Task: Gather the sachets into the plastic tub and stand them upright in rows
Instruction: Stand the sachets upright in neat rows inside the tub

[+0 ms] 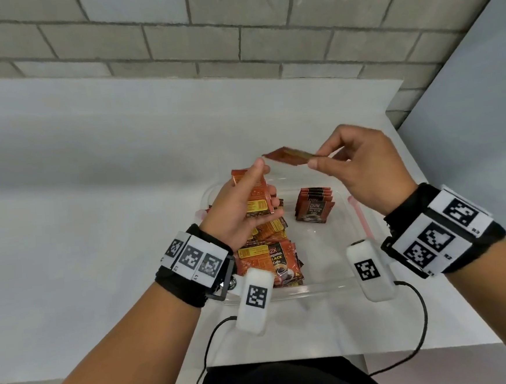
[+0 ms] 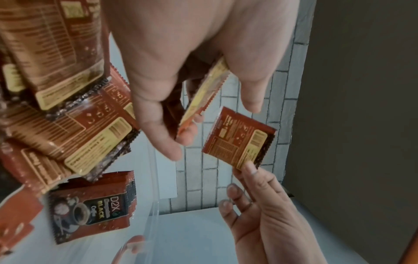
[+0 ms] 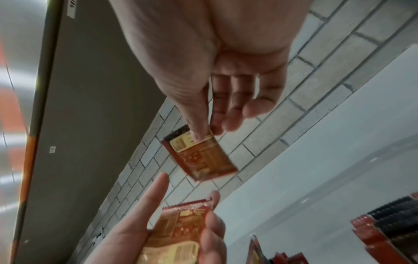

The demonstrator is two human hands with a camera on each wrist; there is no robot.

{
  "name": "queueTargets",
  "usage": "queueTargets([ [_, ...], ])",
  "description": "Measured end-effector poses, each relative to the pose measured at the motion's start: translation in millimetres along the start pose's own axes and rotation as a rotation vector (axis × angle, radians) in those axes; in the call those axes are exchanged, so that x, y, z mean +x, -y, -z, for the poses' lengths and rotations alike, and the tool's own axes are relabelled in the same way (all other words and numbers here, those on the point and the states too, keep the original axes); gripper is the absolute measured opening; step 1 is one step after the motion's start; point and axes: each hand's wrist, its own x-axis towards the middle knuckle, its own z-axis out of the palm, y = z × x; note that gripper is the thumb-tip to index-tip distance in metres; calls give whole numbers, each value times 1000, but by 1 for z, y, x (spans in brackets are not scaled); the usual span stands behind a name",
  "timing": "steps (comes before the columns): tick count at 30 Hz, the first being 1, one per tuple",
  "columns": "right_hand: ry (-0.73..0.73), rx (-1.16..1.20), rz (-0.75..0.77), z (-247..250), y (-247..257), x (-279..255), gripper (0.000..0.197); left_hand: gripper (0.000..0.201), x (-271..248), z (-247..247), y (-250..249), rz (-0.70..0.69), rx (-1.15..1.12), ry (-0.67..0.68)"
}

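Observation:
A clear plastic tub point(image 1: 328, 286) sits on the white counter before me. Several red-brown coffee sachets lie in a loose pile point(image 1: 268, 251) at its left side. A short row of sachets point(image 1: 315, 206) stands upright at its far right. My left hand point(image 1: 246, 206) hovers over the pile, holding a small stack of sachets point(image 1: 253, 191) in its curled fingers, index finger raised. My right hand point(image 1: 362, 168) pinches one sachet point(image 1: 288, 156) by its end, held flat above the tub's far edge, close to the left fingertip. The pinched sachet point(image 2: 239, 141) point(image 3: 201, 155) shows its printed back.
A grey brick wall point(image 1: 232, 26) rises behind the counter. A grey panel point(image 1: 468, 129) stands at the right, close past the tub. The tub has pink latches point(image 1: 359, 213). Cables point(image 1: 419, 324) run from my wrist units toward my body. The counter's front edge is near my torso.

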Motion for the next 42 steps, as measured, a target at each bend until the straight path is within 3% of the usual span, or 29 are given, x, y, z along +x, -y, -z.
queueTargets([
  [2, 23, -53, 55, -4, -4, -7, 22, 40, 0, 0, 1, -8, -62, -15],
  [5, 200, -148, 119, -11, -13, -16, 18, 21, -1, -3, 1, -34, -88, -25],
  [9, 358, -193, 85, -5, -10, -21, 23, 34, -2, -4, 2, -71, 2, -58],
  [12, 225, -175, 36, 0, -6, -17, 16, 40, -4, -6, 1, -101, 63, -60],
  [14, 153, -255, 7, 2, -6, -10, 21, 41, -5, -11, 1, -140, 125, -65],
  [18, 306, -213, -95, 7, -6, 2, 34, 38, -7, -20, 3, -170, 240, -32],
  [21, 378, -170, -127, 15, -6, 8, 23, 33, -6, -20, 1, -160, 256, -61],
  [26, 342, -481, -133, 19, -23, 13, 9, 23, -4, -3, -10, -103, 75, -200],
  [29, 457, -668, -194, 9, -43, 14, 8, 18, -6, 4, -13, -86, 39, -195],
  [34, 566, -789, -238, -4, -52, 23, 11, 23, -7, 8, -13, -74, 14, -173],
  [42, 590, -904, -235, -11, -54, 28, 7, 26, -7, 10, -15, -60, -9, -186],
])
